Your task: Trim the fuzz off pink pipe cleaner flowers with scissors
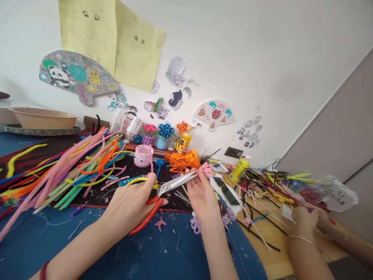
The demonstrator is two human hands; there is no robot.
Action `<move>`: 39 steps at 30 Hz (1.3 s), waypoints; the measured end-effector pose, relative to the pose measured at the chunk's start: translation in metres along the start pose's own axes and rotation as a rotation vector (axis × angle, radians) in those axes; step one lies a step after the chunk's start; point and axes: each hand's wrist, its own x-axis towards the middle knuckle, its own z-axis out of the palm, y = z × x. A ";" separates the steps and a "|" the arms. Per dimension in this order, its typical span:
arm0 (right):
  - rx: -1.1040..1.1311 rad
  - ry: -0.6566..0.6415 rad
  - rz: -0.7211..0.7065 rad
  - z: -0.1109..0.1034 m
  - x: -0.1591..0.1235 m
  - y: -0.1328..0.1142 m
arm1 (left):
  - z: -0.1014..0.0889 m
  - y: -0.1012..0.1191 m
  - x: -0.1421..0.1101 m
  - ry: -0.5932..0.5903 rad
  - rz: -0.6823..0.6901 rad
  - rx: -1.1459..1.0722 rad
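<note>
My left hand (pixel 132 199) is closed around the red-orange handles of a pair of scissors (pixel 177 183), whose blades point right. A pink pipe cleaner (pixel 151 160) stands up at my left thumb; I cannot tell if it is gripped. My right hand (pixel 203 196), palm up, holds a looped pink pipe-cleaner flower (pixel 207 169) at its fingertips. The scissor tips lie across these fingers, close to the flower. Beyond the left hand sits a pink-and-white pot (pixel 143 155). Lilac looped pieces (pixel 195 225) rest beside my right wrist.
Bundled pipe cleaners (pixel 87 163) spread over the left. Orange pieces (pixel 183 159), flower pots (pixel 162 142) and a yellow bottle (pixel 185 140) stand by the wall. A phone (pixel 229 191) lies right of centre. Another person's hands (pixel 307 214) work at the wooden table (pixel 274 260) on the right.
</note>
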 end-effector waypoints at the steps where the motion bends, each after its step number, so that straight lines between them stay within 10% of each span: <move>1: 0.001 -0.009 -0.001 0.000 0.000 0.000 | -0.001 0.001 0.000 -0.009 -0.011 -0.002; 39: -0.077 0.025 -0.093 -0.003 0.002 0.002 | 0.003 0.000 0.000 -0.012 -0.034 0.069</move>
